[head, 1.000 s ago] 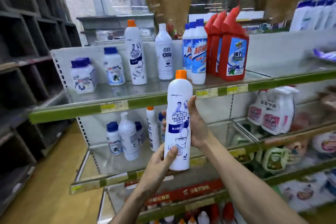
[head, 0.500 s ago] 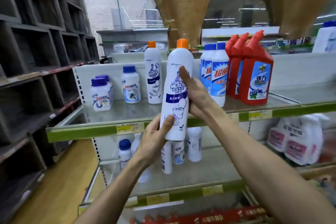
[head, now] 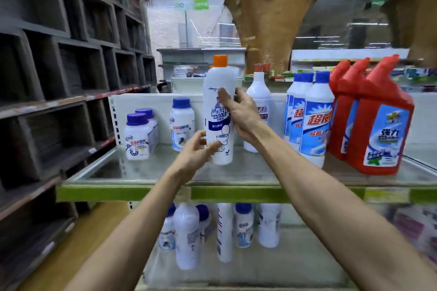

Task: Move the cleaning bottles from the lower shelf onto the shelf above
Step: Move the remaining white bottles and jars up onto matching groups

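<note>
Tall bottle on the upper shelf, both hands close

Your right hand loosely cups the orange-capped bottle on the upper shelf; your left hand, fingers open, touches its base. Let go carelessly and it could tip onto the neighbouring white bottle.

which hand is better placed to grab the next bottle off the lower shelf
Left, probably. The left hand sits low at the orange-capped bottle, fingers loose, nearer the lower-shelf bottles. The right hand is higher, steadying it.
</note>
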`<state>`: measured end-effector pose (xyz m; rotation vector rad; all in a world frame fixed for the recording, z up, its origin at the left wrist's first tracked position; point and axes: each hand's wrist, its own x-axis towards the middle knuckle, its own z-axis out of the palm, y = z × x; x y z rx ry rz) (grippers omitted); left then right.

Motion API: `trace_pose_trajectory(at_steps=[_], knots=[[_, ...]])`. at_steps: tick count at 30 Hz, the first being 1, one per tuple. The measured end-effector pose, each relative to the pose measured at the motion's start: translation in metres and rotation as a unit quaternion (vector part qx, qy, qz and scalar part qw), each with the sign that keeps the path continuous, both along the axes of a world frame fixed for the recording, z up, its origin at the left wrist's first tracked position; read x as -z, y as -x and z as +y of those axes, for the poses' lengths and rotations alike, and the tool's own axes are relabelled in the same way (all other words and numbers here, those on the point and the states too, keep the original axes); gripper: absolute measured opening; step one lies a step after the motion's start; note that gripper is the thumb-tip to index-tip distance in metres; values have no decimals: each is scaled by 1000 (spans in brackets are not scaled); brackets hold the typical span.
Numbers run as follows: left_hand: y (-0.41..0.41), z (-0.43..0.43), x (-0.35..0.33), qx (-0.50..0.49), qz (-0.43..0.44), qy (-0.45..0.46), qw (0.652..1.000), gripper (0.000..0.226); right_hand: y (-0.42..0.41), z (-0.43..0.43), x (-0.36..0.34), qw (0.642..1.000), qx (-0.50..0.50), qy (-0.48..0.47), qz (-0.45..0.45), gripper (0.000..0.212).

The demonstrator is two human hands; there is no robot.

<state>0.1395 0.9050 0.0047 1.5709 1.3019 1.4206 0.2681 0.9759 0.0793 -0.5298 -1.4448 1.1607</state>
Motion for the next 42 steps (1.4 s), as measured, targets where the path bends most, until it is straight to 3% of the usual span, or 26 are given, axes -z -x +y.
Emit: trace_pose_trajectory(at_steps=[2, 5, 11, 15, 19, 22, 24, 27, 29, 32, 36, 42], knots=[[2, 11, 4, -12, -4, 15, 1000, 37, 6, 15, 9, 1000, 3, 5, -16, 91], [5, 20, 7, -26, -7, 34, 999, 35, 12, 29, 17, 1000, -4, 10, -18, 94], [10, 32, 5, -38, 12, 48, 998, 32, 17, 30, 15, 1000, -9, 26, -2, 56], [15, 36, 9, -30, 12, 48, 998, 33, 21, 35, 16, 1000, 15, 19, -9, 18], [14, 34, 7, -32, 19, 51, 998, 37, 24, 25, 15, 999, 47, 22, -12, 37], [11, 23, 3, -56, 26, 21, 998, 60, 20, 6, 21, 982, 175, -33, -58, 60], [8, -3, 1, -91, 0, -47, 995, 59, 11, -18, 35, 976, 202, -72, -29, 56], [2, -60, 13, -53, -106, -158, 980, 32, -5, -64, 68, 989, 104, -80, 72, 42], [4, -93, 37, -31, -144, -182, 972, 31, -17, -93, 94, 991, 33, -69, 106, 38], [14, -123, 87, -38, -161, -165, 972, 36, -31, -128, 143, 995, 4, -45, 89, 31], [17, -130, 141, -57, -258, -89, 960, 36, -40, -153, 206, 996, -11, 43, 84, 37], [15, -117, 172, -68, -292, -17, 954, 33, -48, -155, 251, 992, 7, 119, 45, 38]])
